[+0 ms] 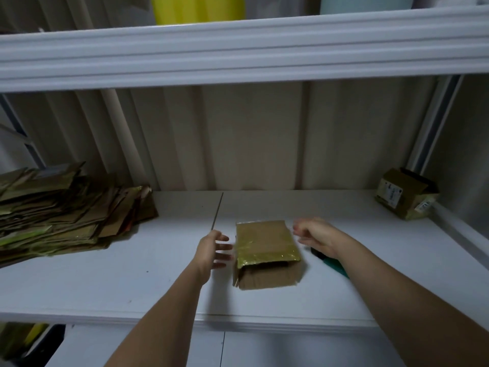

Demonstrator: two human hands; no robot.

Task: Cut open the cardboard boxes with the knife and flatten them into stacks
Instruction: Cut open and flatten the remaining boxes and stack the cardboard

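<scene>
A small cardboard box [266, 250] with a taped, shiny top lies in the middle of the white shelf [132, 282], its near end open. My left hand [213, 250] hovers just left of the box with fingers spread, holding nothing. Just right of the box is my right hand [318, 234], fingers loosely curled and empty. A knife with a teal handle and black tip [329, 260] lies on the shelf under my right wrist, partly hidden. At the left, a stack of flattened cardboard [66, 210] is piled up.
Another opened small box [406, 193] sits at the back right corner by the shelf post. An upper shelf beam [238, 51] runs overhead with a yellow object [198, 7] on it. A corrugated wall closes the back.
</scene>
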